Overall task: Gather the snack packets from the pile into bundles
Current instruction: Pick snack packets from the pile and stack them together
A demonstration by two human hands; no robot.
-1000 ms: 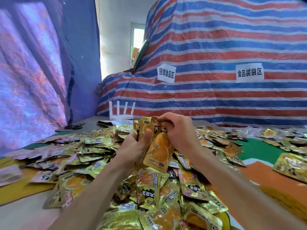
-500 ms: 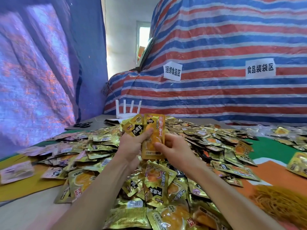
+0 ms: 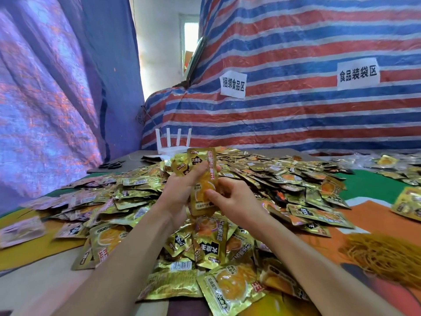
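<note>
A big pile of gold snack packets with orange pictures covers the table in front of me. My left hand grips a small upright stack of packets above the pile, thumb across their front. My right hand pinches the lower edge of the front packet in that stack. More loose packets lie just below my forearms.
A heap of yellow rubber bands lies at the right on the orange mat. A white router and black scissors sit at the table's far left. Striped tarpaulin with two paper signs hangs behind.
My right hand has come down from the top of the held packets to their lower edge. The stack now stands upright in my left hand.
</note>
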